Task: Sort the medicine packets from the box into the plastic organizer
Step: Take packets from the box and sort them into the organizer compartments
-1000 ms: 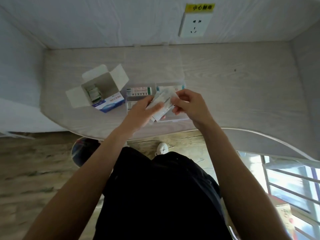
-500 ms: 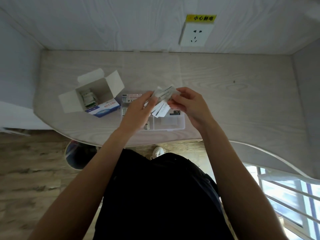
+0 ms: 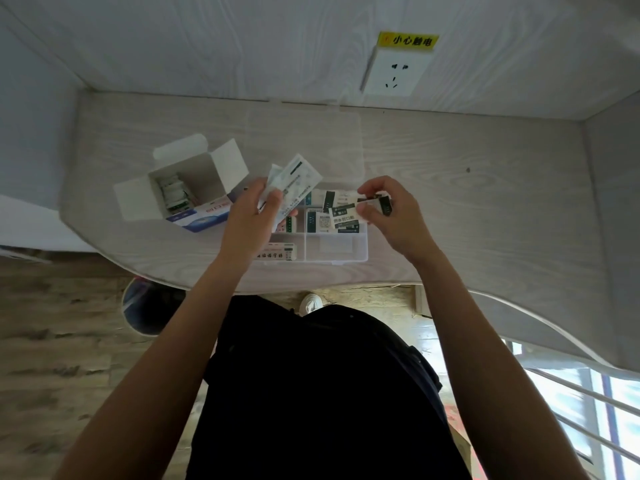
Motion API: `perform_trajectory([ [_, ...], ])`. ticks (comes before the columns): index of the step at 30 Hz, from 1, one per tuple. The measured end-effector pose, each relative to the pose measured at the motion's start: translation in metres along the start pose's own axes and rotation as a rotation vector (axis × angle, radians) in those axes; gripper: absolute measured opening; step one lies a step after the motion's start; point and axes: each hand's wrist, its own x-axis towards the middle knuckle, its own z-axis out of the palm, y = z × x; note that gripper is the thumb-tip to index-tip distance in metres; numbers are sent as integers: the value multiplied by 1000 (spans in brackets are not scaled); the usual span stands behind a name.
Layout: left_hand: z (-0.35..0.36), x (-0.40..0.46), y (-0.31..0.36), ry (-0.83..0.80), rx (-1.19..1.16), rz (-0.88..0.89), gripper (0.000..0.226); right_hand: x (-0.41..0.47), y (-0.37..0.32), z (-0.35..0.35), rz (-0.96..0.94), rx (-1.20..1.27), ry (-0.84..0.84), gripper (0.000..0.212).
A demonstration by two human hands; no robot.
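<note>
My left hand (image 3: 254, 216) grips a small fan of white medicine packets (image 3: 294, 180) above the left side of the clear plastic organizer (image 3: 336, 252). My right hand (image 3: 391, 211) pinches one small packet (image 3: 374, 199) over the organizer's upper right compartment, where several white and dark packets (image 3: 341, 216) lie. A labelled packet (image 3: 277, 253) rests in the lower left compartment. The open white and blue cardboard box (image 3: 188, 188) stands to the left with more packets (image 3: 173, 195) inside.
The organizer's clear lid (image 3: 311, 140) lies open flat behind it on the pale wood-grain desk (image 3: 485, 202). A wall socket (image 3: 393, 76) with a yellow label sits on the back wall. A dark round bin (image 3: 149, 306) stands on the floor below the desk edge.
My hands have moved apart. The right hand has drawn one packet from the bunch and carried it right over the organizer, while the left keeps the rest.
</note>
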Motion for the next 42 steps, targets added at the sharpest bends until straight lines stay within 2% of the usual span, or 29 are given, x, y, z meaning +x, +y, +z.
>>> perform_trajectory([
  [3, 1, -2, -1, 12, 29, -25, 29, 3, 6, 6, -39, -104, 29, 32],
  [5, 0, -4, -2, 14, 28, -27, 29, 4, 7, 8, -23, -67, 61, 39],
  [9, -2, -8, -2, 17, 0, -48, 30, 0, 4, 10, -47, -11, 89, 32],
  [16, -5, -13, -5, 6, -83, -65, 29, 0, 7, 24, -149, -145, 66, 18],
  [19, -6, -16, -8, -16, -126, -100, 21, 3, 12, 29, -206, -249, 68, 11],
  [21, -6, -17, -7, -18, -157, -111, 16, 4, 16, 32, -216, -327, 53, 12],
  [25, -7, -21, -1, 27, -166, -126, 27, 2, 20, 37, -286, -487, 73, 15],
  [29, -8, -22, 0, 23, -169, -123, 29, -2, 20, 34, -300, -503, 113, 21],
  [33, -6, -23, 0, 0, -207, -131, 24, -3, 17, 38, -327, -554, 54, 18],
  [37, -7, -21, -4, -31, -116, -124, 23, -2, 13, 39, -300, -642, 44, 17],
  [42, -2, -22, 0, -30, -76, -98, 22, -2, 12, 39, -365, -753, 81, 17],
])
